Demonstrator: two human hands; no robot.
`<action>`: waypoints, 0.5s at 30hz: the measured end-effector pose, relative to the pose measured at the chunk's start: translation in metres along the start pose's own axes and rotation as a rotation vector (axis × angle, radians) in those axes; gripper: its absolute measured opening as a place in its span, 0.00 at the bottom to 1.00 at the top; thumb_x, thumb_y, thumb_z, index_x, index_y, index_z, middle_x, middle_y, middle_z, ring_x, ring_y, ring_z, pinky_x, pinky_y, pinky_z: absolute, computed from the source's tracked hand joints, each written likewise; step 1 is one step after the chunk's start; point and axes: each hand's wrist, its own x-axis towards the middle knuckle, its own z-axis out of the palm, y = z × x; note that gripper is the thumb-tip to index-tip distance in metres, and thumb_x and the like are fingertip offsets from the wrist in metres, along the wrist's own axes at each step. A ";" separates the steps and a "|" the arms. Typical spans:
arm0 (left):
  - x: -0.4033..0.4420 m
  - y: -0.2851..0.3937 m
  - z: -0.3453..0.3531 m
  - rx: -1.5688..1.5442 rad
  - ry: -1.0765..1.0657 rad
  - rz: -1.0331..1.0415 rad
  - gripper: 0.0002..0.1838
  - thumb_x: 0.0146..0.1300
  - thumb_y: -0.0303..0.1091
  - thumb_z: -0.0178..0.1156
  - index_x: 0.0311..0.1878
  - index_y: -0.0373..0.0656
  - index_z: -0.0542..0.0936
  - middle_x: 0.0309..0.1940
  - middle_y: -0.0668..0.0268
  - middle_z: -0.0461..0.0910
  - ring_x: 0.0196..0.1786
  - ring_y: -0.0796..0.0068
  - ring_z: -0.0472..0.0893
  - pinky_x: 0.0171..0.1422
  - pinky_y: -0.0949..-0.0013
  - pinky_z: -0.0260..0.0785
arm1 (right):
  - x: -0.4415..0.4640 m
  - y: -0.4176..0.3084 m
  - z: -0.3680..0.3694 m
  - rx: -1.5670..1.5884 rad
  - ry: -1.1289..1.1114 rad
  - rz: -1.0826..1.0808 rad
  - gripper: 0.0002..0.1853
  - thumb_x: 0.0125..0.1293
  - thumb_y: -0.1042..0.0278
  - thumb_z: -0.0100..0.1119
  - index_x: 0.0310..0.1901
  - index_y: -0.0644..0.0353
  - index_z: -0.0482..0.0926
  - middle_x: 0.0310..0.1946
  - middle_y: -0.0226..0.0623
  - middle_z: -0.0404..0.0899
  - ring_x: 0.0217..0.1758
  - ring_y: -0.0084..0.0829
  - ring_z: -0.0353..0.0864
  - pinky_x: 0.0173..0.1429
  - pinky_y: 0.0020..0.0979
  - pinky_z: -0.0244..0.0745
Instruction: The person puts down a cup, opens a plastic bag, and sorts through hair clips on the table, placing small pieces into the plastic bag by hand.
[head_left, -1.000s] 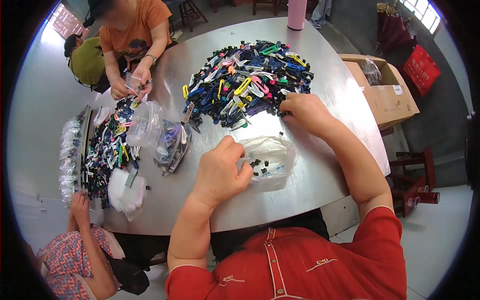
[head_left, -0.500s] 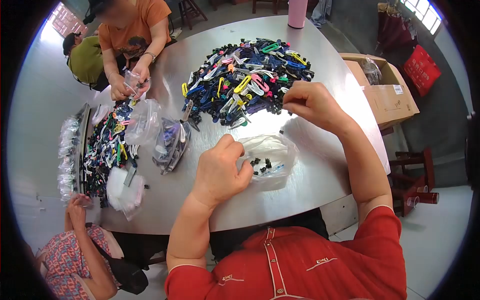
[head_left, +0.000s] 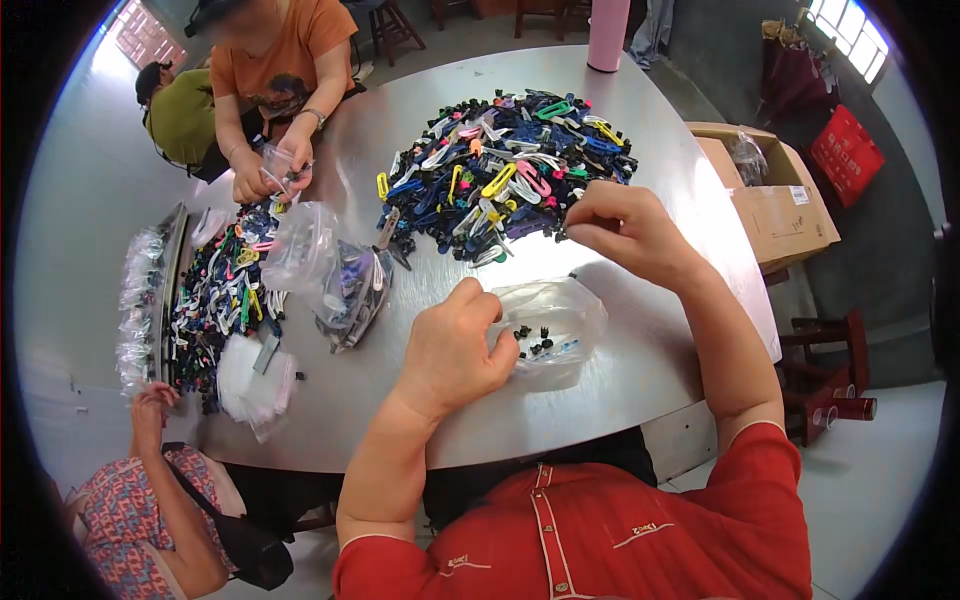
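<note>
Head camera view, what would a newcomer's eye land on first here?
Most likely the big heap of colourful hair clips toward the far side of the metal table. Next, perhaps, the clear plastic bag nearer the wearer, with the left hand at its rim and small dark pieces inside. Then the pink container standing near the table's far edge.

This looks like a small packing workshop: a broad, silvery metal table [head_left: 650, 350] carries a large heap of multicoloured hair clips [head_left: 500, 185] and a stack of clear plastic bags [head_left: 243, 385], a person in an orange T-shirt [head_left: 285, 60] holds a small transparent pouch [head_left: 275, 162], and an open brown cardboard box [head_left: 778, 220] stands alongside.
</note>
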 end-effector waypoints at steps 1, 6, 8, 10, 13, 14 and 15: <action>0.000 0.001 0.000 0.001 0.007 0.001 0.08 0.52 0.32 0.64 0.30 0.38 0.78 0.31 0.56 0.75 0.28 0.49 0.80 0.33 0.53 0.74 | -0.002 -0.009 -0.003 0.110 -0.057 0.002 0.03 0.63 0.76 0.68 0.39 0.63 0.86 0.32 0.35 0.82 0.33 0.26 0.79 0.37 0.29 0.72; 0.000 0.001 0.001 0.014 -0.006 0.011 0.08 0.52 0.32 0.65 0.29 0.38 0.78 0.31 0.56 0.75 0.28 0.48 0.79 0.33 0.52 0.74 | -0.001 0.004 0.006 -0.043 -0.094 -0.105 0.05 0.61 0.76 0.70 0.38 0.65 0.85 0.32 0.37 0.81 0.34 0.30 0.81 0.38 0.30 0.74; 0.000 0.001 0.001 0.009 -0.007 -0.001 0.08 0.52 0.32 0.65 0.29 0.38 0.78 0.31 0.56 0.75 0.28 0.48 0.79 0.33 0.52 0.74 | 0.004 0.024 0.006 -0.190 0.001 -0.044 0.06 0.60 0.72 0.71 0.36 0.63 0.85 0.32 0.39 0.80 0.35 0.37 0.83 0.39 0.35 0.77; 0.000 0.001 0.002 0.017 0.003 0.025 0.08 0.52 0.32 0.65 0.28 0.38 0.78 0.31 0.56 0.75 0.28 0.48 0.79 0.33 0.52 0.74 | 0.004 0.038 0.018 -0.339 -0.008 0.016 0.07 0.60 0.68 0.69 0.36 0.60 0.85 0.33 0.39 0.81 0.37 0.40 0.83 0.41 0.38 0.78; 0.000 -0.001 0.004 -0.005 0.001 0.026 0.08 0.51 0.32 0.65 0.29 0.38 0.77 0.30 0.56 0.75 0.28 0.49 0.79 0.33 0.52 0.74 | 0.005 0.054 0.028 -0.586 -0.033 0.005 0.10 0.59 0.60 0.67 0.37 0.55 0.85 0.36 0.39 0.80 0.40 0.45 0.84 0.45 0.43 0.80; 0.000 0.000 0.003 -0.004 -0.002 0.024 0.08 0.51 0.32 0.65 0.29 0.38 0.77 0.30 0.56 0.75 0.28 0.49 0.79 0.33 0.52 0.74 | 0.006 0.054 0.031 -0.602 -0.045 0.003 0.10 0.59 0.60 0.68 0.38 0.55 0.85 0.36 0.39 0.80 0.40 0.45 0.84 0.45 0.43 0.80; 0.000 0.000 0.003 -0.008 -0.019 0.003 0.08 0.51 0.32 0.65 0.29 0.38 0.77 0.30 0.56 0.75 0.28 0.49 0.79 0.33 0.52 0.74 | 0.007 0.054 0.033 -0.619 -0.058 0.001 0.11 0.59 0.59 0.68 0.38 0.55 0.85 0.36 0.39 0.80 0.40 0.45 0.84 0.45 0.43 0.81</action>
